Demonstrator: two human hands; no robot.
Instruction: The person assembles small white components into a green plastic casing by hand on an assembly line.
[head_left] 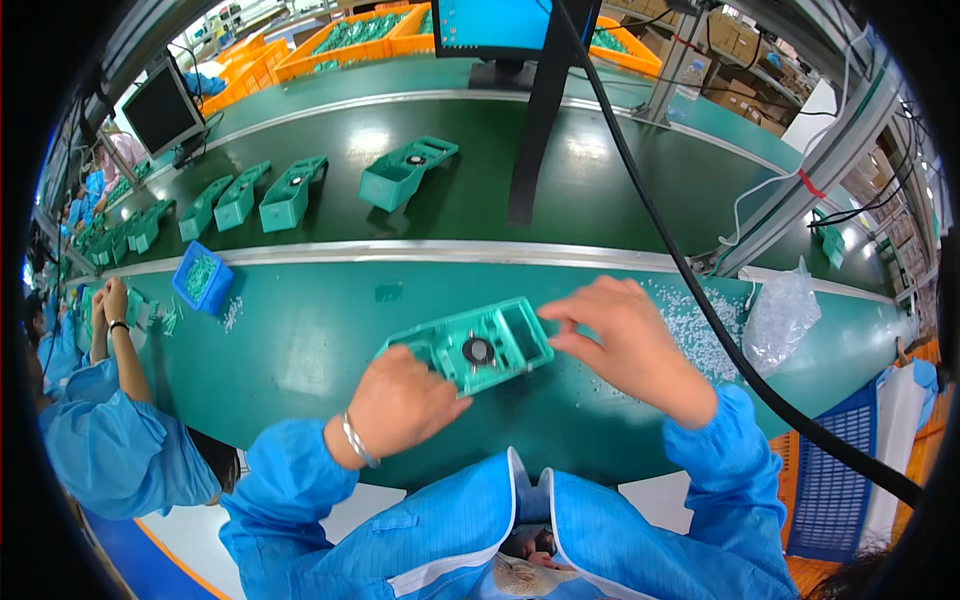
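A green plastic housing (497, 372) with a round black part (478, 351) set in its middle is tilted above the green worktable (300, 330). My left hand (397, 402) grips its near left end, fingers closed around the edge. Just off the housing's right end, beside a rectangular opening, is my right hand (628, 335), its thumb and index finger drawn together. Whatever lies between those fingertips is too small to make out.
Small white pieces (700, 330) lie scattered at right beside a clear plastic bag (782, 320). A blue bin (203, 277) of small parts stands left, near a co-worker's sleeve (125, 430). More green housings (392, 183) line the conveyor behind. A black cable (640, 190) hangs across the right side.
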